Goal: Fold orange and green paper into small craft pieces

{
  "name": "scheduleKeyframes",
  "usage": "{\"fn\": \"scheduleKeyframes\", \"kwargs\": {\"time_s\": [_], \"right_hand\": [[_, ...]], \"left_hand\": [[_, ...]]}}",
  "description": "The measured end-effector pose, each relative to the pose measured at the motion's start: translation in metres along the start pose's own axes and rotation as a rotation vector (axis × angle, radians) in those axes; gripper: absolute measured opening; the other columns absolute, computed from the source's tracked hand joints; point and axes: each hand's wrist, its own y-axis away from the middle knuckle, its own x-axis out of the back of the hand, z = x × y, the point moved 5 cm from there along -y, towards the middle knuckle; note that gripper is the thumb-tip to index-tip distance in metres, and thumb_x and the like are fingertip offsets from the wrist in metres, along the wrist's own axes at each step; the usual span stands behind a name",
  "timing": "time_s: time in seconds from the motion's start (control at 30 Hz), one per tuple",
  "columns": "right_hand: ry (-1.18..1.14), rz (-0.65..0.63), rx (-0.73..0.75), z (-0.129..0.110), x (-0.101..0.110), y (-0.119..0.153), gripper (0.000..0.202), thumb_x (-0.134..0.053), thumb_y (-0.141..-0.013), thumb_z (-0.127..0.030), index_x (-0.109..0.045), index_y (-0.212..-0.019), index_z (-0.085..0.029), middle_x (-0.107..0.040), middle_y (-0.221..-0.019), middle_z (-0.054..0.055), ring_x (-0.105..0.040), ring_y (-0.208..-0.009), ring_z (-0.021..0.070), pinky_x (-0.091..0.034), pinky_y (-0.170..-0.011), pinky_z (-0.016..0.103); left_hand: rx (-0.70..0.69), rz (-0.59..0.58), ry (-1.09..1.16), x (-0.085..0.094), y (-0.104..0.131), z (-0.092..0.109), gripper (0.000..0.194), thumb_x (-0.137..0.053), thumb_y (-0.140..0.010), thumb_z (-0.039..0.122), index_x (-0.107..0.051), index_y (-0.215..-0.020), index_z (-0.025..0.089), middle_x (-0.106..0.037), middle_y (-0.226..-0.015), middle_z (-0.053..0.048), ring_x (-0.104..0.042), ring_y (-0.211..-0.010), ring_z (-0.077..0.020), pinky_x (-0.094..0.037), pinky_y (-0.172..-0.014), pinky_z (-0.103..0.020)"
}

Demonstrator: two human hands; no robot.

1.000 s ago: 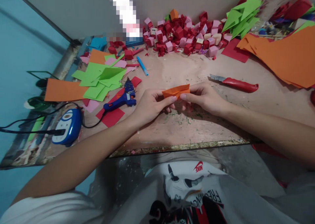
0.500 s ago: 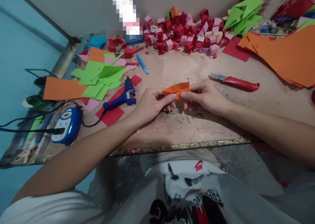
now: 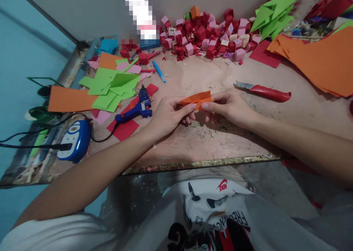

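A small folded piece of orange paper (image 3: 198,97) is held just above the table, its creases showing. My left hand (image 3: 172,113) pinches its left end between thumb and fingers. At the right end, my right hand (image 3: 227,106) grips it the same way, the thumb lying on the near side. Both thumbs are close together at the paper's lower middle; the fingertips behind it are partly hidden. A red-handled utility knife (image 3: 268,92) lies to the right of my right hand, blade pointing left. Left of my left hand is a blue glue gun (image 3: 136,109).
Red and pink paper cubes (image 3: 202,36) are heaped at the back. Green sheets (image 3: 110,83) lie at left, orange sheets (image 3: 320,61) at right. A blue pen (image 3: 159,71) rests behind my hands. A corded blue-and-white power socket (image 3: 75,140) sits at the left edge.
Both hands and the orange paper have shifted very slightly left. The grip on the paper looks the same, and the things on the table stay where they were.
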Motion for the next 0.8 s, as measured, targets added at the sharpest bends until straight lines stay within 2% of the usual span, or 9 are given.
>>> {"fn": "scheduleKeyframes", "kwargs": {"time_s": [0.1, 0.2, 0.33, 0.43, 0.53, 0.6, 0.67, 0.8], "right_hand": [[-0.013, -0.032, 0.003, 0.001, -0.002, 0.000, 0.037, -0.096, -0.096, -0.055, -0.088, -0.090, -0.019, -0.081, -0.075, 0.005, -0.071, -0.062, 0.0153, -0.059, -0.060, 0.027], [-0.034, -0.029, -0.006, 0.003, -0.002, -0.002, 0.038, -0.099, -0.092, -0.055, -0.088, -0.089, -0.019, -0.081, -0.073, 0.004, -0.071, -0.062, 0.0152, -0.059, -0.059, 0.027], [-0.030, 0.005, -0.015, 0.005, -0.001, -0.002, 0.039, -0.098, -0.092, -0.058, -0.087, -0.090, -0.020, -0.080, -0.073, 0.004, -0.069, -0.060, 0.0155, -0.060, -0.058, 0.028], [0.001, 0.018, 0.006, 0.003, -0.002, -0.001, 0.032, -0.097, -0.092, -0.052, -0.087, -0.095, -0.022, -0.082, -0.082, 0.004, -0.070, -0.065, 0.0171, -0.061, -0.061, 0.031], [0.073, 0.036, 0.047, 0.001, -0.003, 0.000, 0.023, -0.096, -0.091, -0.044, -0.088, -0.100, -0.024, -0.086, -0.097, 0.005, -0.073, -0.076, 0.0199, -0.063, -0.068, 0.033], [0.115, 0.035, 0.066, 0.000, -0.003, 0.000, 0.020, -0.092, -0.094, -0.043, -0.088, -0.101, -0.024, -0.086, -0.100, 0.005, -0.073, -0.080, 0.0210, -0.063, -0.071, 0.035], [0.141, 0.014, 0.067, 0.000, -0.003, 0.000, 0.019, -0.088, -0.097, -0.043, -0.087, -0.096, -0.023, -0.083, -0.092, 0.004, -0.069, -0.076, 0.0199, -0.059, -0.070, 0.034], [0.168, -0.048, 0.084, -0.002, -0.004, -0.001, 0.024, -0.081, -0.100, -0.036, -0.079, -0.081, -0.021, -0.070, -0.073, 0.000, -0.060, -0.066, 0.0156, -0.047, -0.062, 0.031]], "left_hand": [[-0.015, -0.018, -0.031, -0.001, 0.000, 0.000, 0.034, -0.091, -0.097, 0.047, -0.084, -0.089, 0.015, -0.080, -0.076, -0.007, -0.070, -0.061, -0.0126, -0.059, -0.061, -0.023], [-0.019, -0.032, -0.016, -0.002, 0.000, -0.001, 0.033, -0.091, -0.096, 0.047, -0.087, -0.096, 0.015, -0.081, -0.077, -0.006, -0.070, -0.062, -0.0129, -0.060, -0.062, -0.023], [-0.020, 0.053, 0.008, 0.002, -0.001, -0.002, 0.035, -0.096, -0.090, 0.047, -0.089, -0.102, 0.015, -0.080, -0.077, -0.005, -0.069, -0.062, -0.0135, -0.059, -0.060, -0.024], [-0.077, 0.116, -0.036, 0.007, -0.002, 0.004, 0.028, -0.094, -0.088, 0.042, -0.088, -0.098, 0.017, -0.075, -0.074, -0.002, -0.061, -0.058, -0.0113, -0.050, -0.055, -0.023], [-0.112, 0.086, -0.100, 0.007, -0.002, 0.009, 0.018, -0.092, -0.087, 0.035, -0.087, -0.090, 0.018, -0.074, -0.074, 0.000, -0.056, -0.060, -0.0103, -0.045, -0.056, -0.024], [-0.102, 0.056, -0.106, 0.006, -0.002, 0.009, 0.017, -0.091, -0.087, 0.034, -0.086, -0.087, 0.018, -0.073, -0.074, 0.000, -0.057, -0.062, -0.0108, -0.045, -0.058, -0.024], [-0.088, 0.060, -0.086, 0.006, -0.003, 0.007, 0.018, -0.091, -0.086, 0.035, -0.085, -0.089, 0.018, -0.074, -0.075, -0.001, -0.057, -0.062, -0.0111, -0.045, -0.058, -0.025], [-0.140, 0.160, -0.077, 0.011, -0.005, 0.004, 0.026, -0.095, -0.082, 0.036, -0.083, -0.097, 0.019, -0.073, -0.078, 0.000, -0.058, -0.063, -0.0114, -0.047, -0.059, -0.025]]}}
